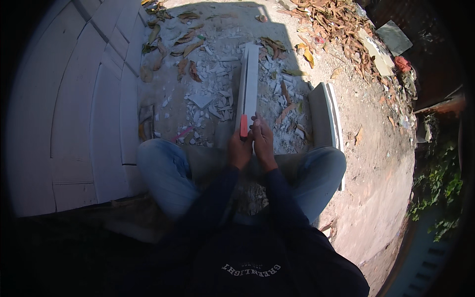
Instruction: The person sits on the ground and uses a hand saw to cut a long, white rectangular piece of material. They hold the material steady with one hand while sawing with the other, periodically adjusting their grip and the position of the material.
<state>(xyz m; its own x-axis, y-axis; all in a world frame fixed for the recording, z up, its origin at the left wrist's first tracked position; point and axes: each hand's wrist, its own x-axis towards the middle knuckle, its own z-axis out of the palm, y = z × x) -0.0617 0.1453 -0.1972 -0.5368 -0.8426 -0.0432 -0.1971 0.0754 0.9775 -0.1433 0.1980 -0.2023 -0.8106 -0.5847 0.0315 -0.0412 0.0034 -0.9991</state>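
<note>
I sit on the ground with my knees apart. A long narrow white tile strip lies in front of me, running away from my hands. My left hand is closed around a small tool with an orange-red handle, held against the near end of the strip. My right hand rests beside it on the strip's near end, fingers pressing the edge. Both hands touch each other over the strip.
White tile chips and shards cover the dirt around the strip. A stack of grey tiles stands on edge by my right knee. White tiled paving is on the left. Dry leaves lie at the far side, plants at right.
</note>
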